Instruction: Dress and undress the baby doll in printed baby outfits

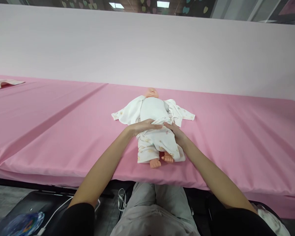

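Observation:
A baby doll (151, 93) lies on its back, head away from me, feet near the front edge. It wears white patterned baby trousers (147, 150) and a white top (153, 109), with both sleeves spread sideways. My left hand (146, 126) reaches over the waist of the trousers, its thumb and fingers on the bunched cloth. On the other side of the waist, my right hand (175, 131) holds the trousers' edge, with part of its fingers hidden by cloth. Both doll feet (155, 163) show below the trouser legs.
Pink cloth (64, 131) covers the table, with a white wall (147, 49) behind. A light pink cloth piece (2, 83) lies at far left. Below the front edge are a black chair (31, 206) with a clear plastic item (24, 223), and a white cable (122, 199).

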Demonstrator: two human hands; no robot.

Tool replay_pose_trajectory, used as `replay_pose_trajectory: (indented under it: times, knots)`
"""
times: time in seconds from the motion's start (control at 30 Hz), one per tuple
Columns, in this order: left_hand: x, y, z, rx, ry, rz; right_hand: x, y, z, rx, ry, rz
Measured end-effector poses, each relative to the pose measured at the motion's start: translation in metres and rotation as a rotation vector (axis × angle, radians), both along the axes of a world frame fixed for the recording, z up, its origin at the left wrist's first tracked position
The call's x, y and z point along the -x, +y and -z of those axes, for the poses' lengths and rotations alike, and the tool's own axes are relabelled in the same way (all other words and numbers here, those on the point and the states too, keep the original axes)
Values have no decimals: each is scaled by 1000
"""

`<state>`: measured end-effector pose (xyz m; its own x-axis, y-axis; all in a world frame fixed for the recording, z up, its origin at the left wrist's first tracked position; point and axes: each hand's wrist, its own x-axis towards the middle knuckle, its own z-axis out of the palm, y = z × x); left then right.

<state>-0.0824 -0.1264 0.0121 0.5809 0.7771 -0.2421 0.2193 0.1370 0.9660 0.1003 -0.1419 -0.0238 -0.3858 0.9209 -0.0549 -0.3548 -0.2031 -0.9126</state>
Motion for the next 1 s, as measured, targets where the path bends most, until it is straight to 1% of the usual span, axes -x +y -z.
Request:
replay_pose_trajectory:
  times: [0.07,0.13,0.2,0.3,0.37,0.4,0.47,0.53,0.63,0.7,0.8,0.9,0.93,1.0]
  knots:
    - [3,0,-1,-42,86,-12,-3,1,3,1,39,-54]
    - [7,1,3,-40,107,-72,-7,3,6,-49,41,-114]
    - [9,4,11,13,17,-98,-11,4,8,-132,-5,-193]
    - [9,8,23,90,-230,-17,-16,5,8,-216,-121,-294]
    - [9,10,28,108,-333,43,-18,5,7,-215,-159,-302]
    - [8,11,30,109,-353,51,-18,5,6,-201,-156,-290]
    - [8,12,33,103,-358,24,-17,5,6,-170,-128,-251]
    - [7,13,35,97,-359,-31,-14,5,5,-139,-85,-201]
    - [4,13,34,106,-367,-109,-9,6,6,-90,14,-129]
    - [3,12,31,147,-364,-110,-6,8,7,-49,74,-107]
    - [5,8,22,156,-317,-40,-5,11,8,7,107,-81]
    - [8,5,13,89,-196,74,-6,10,6,39,78,-72]
    - [9,4,12,75,-170,95,-7,8,4,31,58,-96]
    - [10,4,13,63,-178,79,-8,4,0,-23,4,-176]
